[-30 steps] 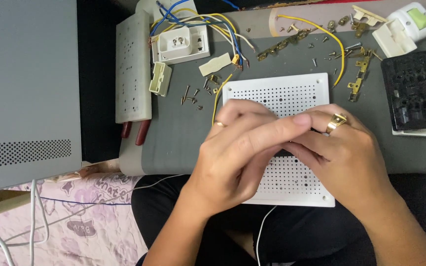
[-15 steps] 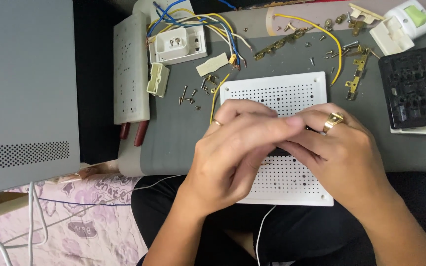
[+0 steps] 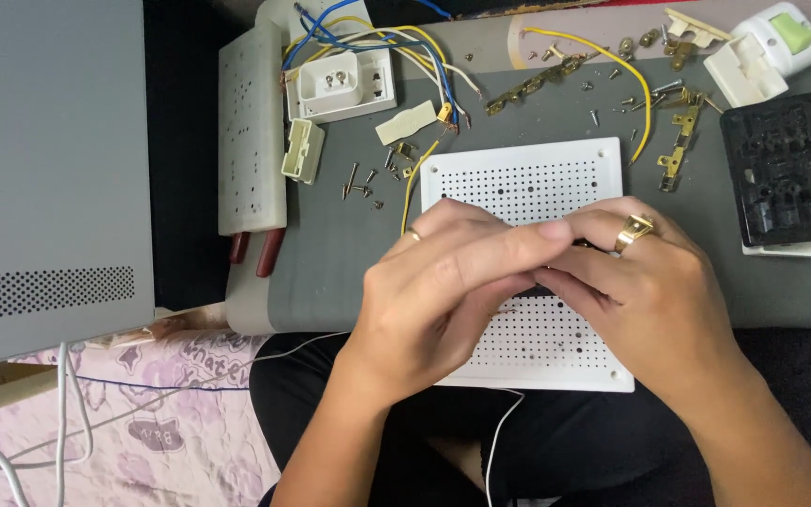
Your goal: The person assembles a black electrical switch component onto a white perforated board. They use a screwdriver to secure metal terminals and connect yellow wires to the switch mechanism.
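Note:
My left hand (image 3: 443,291) and my right hand (image 3: 650,300) are pressed together over a white perforated board (image 3: 527,174) that lies on a grey mat (image 3: 330,253) on my lap. The fingertips of both hands meet around a small dark part (image 3: 582,246), which is mostly hidden by the fingers. The left index finger lies across the right fingers. A gold ring (image 3: 635,230) sits on a right-hand finger. The board's middle is covered by the hands.
A long white power-strip cover (image 3: 251,131) lies at the left, with a white socket module (image 3: 340,83) and coloured wires beside it. Loose screws (image 3: 360,183), brass strips (image 3: 680,145), a yellow wire (image 3: 612,61) and a black socket insert (image 3: 781,169) lie around. A grey metal box (image 3: 49,169) stands far left.
The hands stay clasped in the same spot over the board; only the fingers have shifted slightly. Nothing else has moved.

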